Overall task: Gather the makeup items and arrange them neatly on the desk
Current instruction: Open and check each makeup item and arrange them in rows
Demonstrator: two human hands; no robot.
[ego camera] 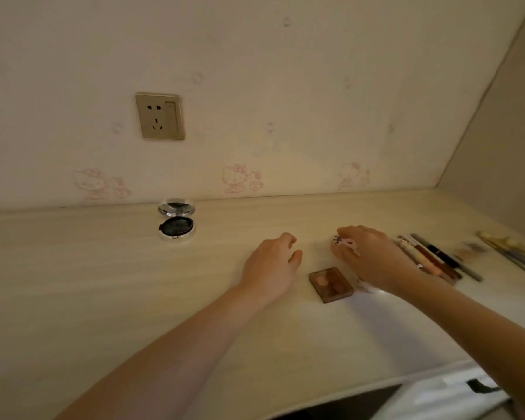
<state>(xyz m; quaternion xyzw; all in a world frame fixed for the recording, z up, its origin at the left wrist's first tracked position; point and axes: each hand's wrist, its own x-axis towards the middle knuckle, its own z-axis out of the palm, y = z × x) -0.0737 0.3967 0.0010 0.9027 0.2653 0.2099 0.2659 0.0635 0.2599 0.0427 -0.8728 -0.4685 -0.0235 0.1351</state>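
On the pale wooden desk [103,283] a small brown eyeshadow palette [331,284] lies between my two hands. My left hand [270,265] hovers just left of it with loosely curled fingers and holds nothing. My right hand [373,256] sits to the palette's right, its fingers curled around a small pinkish item [347,242] that is mostly hidden. An open round compact [176,221] with a mirror lid stands near the wall at the left. Several pencils and tubes [434,257] lie side by side to the right of my right hand.
Brushes [512,253] and a small beige item [470,250] lie at the far right by the side wall. A wall socket [160,116] sits above the compact. The desk's front edge curves at the lower right, with a dark object [346,401] below it.
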